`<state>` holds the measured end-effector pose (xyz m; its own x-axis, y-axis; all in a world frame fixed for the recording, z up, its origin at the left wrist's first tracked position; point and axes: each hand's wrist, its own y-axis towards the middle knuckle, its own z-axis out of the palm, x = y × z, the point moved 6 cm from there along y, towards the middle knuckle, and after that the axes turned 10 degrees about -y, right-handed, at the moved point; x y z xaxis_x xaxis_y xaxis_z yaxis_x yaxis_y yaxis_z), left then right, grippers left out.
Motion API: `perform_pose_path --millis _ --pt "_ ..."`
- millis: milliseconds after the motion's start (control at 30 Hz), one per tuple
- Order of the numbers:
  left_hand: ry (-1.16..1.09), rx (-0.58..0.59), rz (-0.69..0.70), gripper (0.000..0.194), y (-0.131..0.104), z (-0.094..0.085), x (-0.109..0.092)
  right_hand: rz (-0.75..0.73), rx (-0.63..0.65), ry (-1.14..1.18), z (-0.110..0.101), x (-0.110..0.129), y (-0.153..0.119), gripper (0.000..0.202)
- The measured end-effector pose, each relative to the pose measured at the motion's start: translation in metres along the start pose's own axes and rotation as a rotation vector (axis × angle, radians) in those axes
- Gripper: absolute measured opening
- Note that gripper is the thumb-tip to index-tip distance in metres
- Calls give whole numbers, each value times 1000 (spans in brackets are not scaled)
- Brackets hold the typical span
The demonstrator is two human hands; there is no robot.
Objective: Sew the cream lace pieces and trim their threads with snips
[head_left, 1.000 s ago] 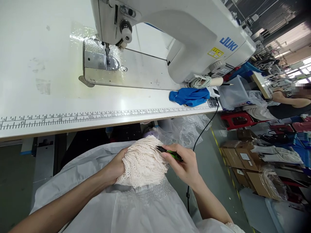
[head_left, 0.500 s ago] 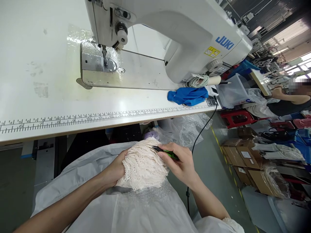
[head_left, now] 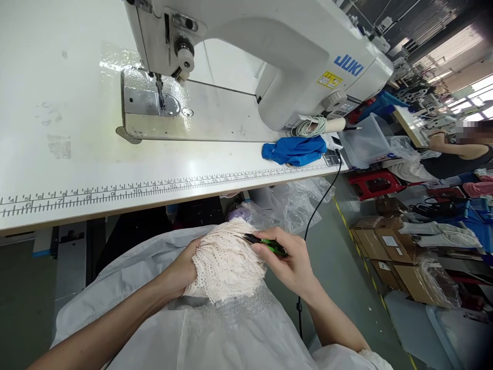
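Observation:
A gathered bunch of cream lace [head_left: 229, 259] lies over the white garment [head_left: 227, 334] on my lap, below the table edge. My left hand [head_left: 187, 270] grips the lace from its left side, the fingers partly hidden beneath it. In my right hand [head_left: 290, 259] is a small green and black tool [head_left: 271, 245], pinched between thumb and fingers. The tool's dark tip is at the upper right part of the lace.
A white sewing machine [head_left: 292, 67] stands on the white table [head_left: 88, 169]. Blue cloth [head_left: 295, 151] and a cord coil [head_left: 311, 126] lie near its right end. A black cable [head_left: 321, 200] hangs down. Cardboard boxes [head_left: 370, 244] and a seated person [head_left: 462, 154] are at right.
My right hand and the tool have shifted slightly right, the tip drawn back a little from the lace. The machine and table appear slightly further left in view.

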<state>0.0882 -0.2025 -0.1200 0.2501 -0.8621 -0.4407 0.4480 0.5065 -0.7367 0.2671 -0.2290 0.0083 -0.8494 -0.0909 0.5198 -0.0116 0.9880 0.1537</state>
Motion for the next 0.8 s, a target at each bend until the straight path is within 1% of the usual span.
perform_pose_path --millis 67,133,200,300,367,433,533,600,733,800 --pt "20 58 -4 64 -1 4 0 -8 -8 17 1 2 2 8" --pt "39 142 0 61 -2 10 -2 -19 -14 43 1 3 3 7" --pt "48 192 9 57 -5 16 -5 -21 -27 67 1 3 4 6" --pt "63 220 7 52 -6 20 -8 -6 -87 87 -2 1 3 5" --pt "68 230 -7 51 -5 19 -6 7 -145 88 -6 -2 0 5" --pt "67 210 -20 54 -1 13 -1 25 -167 78 -9 -6 -4 8" --pt "45 148 -28 60 6 -1 6 57 -125 44 -8 -11 -8 9" --pt "27 123 -27 63 8 -6 8 64 -100 36 -7 -12 -9 9" --pt "38 48 -44 66 4 -6 6 62 -75 68 -3 -10 -5 12" --pt "36 36 -67 66 2 -4 6 71 -64 83 0 -9 -3 11"
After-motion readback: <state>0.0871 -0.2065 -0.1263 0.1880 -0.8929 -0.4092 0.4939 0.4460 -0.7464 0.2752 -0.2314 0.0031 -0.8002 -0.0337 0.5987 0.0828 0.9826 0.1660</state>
